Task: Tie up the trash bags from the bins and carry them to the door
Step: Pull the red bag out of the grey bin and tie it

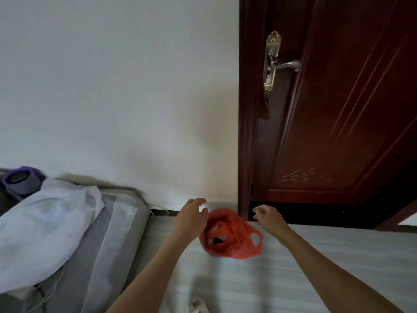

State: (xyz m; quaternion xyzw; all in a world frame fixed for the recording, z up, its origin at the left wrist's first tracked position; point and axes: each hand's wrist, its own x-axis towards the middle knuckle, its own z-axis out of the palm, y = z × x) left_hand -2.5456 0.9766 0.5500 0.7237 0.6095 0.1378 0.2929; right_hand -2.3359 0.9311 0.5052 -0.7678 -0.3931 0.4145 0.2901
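A red plastic trash bag (234,238) lies on the pale floor by the wall, just left of the dark wooden door (338,109). Its mouth gapes open and two handle loops show on its right side. My left hand (191,213) hovers over the bag's left edge with fingers relaxed and holds nothing. My right hand (268,216) hangs just right of the bag top, fingers loosely curled, apart from the plastic.
A grey mattress (108,240) lies at the left with a white bundle of cloth (42,227) on it and a purple object (20,181) behind. The door handle (286,64) sticks out at chest height. Cables (158,210) run along the skirting.
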